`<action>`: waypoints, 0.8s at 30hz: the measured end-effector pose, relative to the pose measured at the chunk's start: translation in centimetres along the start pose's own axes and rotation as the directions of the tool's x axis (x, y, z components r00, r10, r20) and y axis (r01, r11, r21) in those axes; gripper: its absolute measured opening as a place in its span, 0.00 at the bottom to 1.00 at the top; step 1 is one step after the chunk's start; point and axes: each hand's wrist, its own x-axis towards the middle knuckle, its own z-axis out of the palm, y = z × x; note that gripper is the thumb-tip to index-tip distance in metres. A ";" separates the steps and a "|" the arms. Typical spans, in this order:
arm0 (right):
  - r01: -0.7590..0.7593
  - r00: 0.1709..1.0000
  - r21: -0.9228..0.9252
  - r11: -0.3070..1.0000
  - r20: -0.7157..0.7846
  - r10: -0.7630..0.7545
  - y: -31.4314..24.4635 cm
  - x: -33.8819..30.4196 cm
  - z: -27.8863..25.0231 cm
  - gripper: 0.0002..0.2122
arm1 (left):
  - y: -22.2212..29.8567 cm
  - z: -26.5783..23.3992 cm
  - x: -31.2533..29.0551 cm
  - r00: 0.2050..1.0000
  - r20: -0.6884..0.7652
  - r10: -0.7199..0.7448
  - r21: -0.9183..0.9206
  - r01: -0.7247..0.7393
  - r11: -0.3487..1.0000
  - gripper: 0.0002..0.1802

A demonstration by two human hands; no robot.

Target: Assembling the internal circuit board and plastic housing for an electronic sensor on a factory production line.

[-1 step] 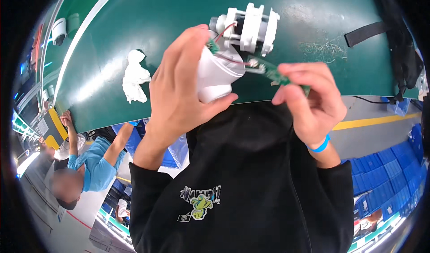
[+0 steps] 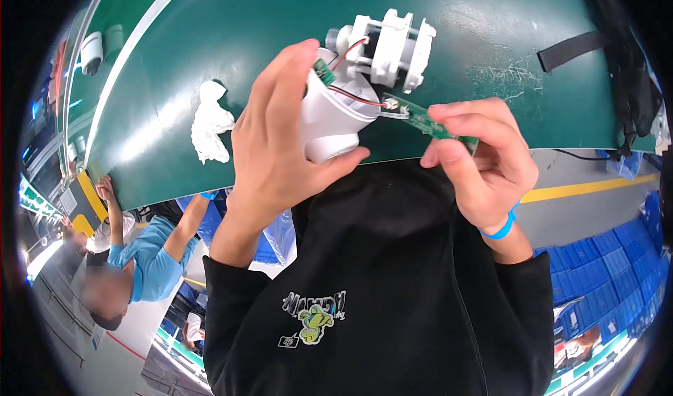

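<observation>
My left hand (image 2: pixel 273 136) is wrapped round a white, rounded plastic housing (image 2: pixel 333 119), tilted with its open side toward the right. A small green board (image 2: pixel 323 72) shows at the housing's upper rim. Between thumb and fingers, my right hand (image 2: pixel 487 150) pinches a narrow green circuit board (image 2: pixel 420 120) just right of the housing. Red and dark wires (image 2: pixel 361 100) run from the housing to a white connector on this board. Just beyond the housing lies a white ribbed plastic assembly (image 2: pixel 392 49), with a red wire leading from it toward the housing.
A crumpled white cloth-like piece (image 2: pixel 210 124) lies left of my left hand on the green tabletop (image 2: pixel 280 10). A black strap (image 2: pixel 571 52) and dark fabric are at the far right. At left, a person in a light blue shirt (image 2: pixel 155 252) stands by the table.
The housing has shifted slightly left in my left hand. My right hand and the circuit board have moved a little left and down, and the ribbed assembly has turned slightly.
</observation>
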 end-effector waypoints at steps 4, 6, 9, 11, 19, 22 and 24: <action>-0.269 0.942 0.310 0.912 -0.111 0.316 0.4 0.2 0.3 0.08 | -0.4 -0.1 -0.3 0.998 0.000 0.056 -0.017 -0.056 0.998 0.61; -0.310 0.922 0.388 0.868 -0.101 0.374 1.1 0.3 0.3 0.08 | -0.3 -0.2 -0.5 0.994 0.017 0.105 0.020 -0.105 0.994 0.60; -0.324 0.913 0.351 0.878 -0.127 0.387 1.3 0.4 0.6 0.08 | -0.5 0.0 -0.1 0.994 -0.014 0.110 -0.003 -0.110 0.994 0.58; -0.127 0.976 -0.047 0.991 -0.185 0.116 1.5 0.5 1.1 0.07 | -0.4 -0.1 -0.2 0.993 0.005 0.119 0.021 -0.119 0.993 0.56; -0.408 0.871 0.206 0.889 -0.204 0.447 2.2 2.0 0.7 0.06 | -0.8 -1.0 0.2 0.984 0.072 0.165 -0.010 -0.165 0.986 0.51; -0.558 0.797 0.348 0.753 -0.028 0.603 1.8 2.5 -0.6 0.08 | -1.0 -1.7 0.9 0.965 0.141 0.221 0.069 -0.232 0.970 0.50; -0.565 0.789 0.345 0.750 -0.041 0.613 2.2 2.0 -0.2 0.08 | -1.0 -1.6 1.2 0.970 0.126 0.208 0.039 -0.214 0.976 0.49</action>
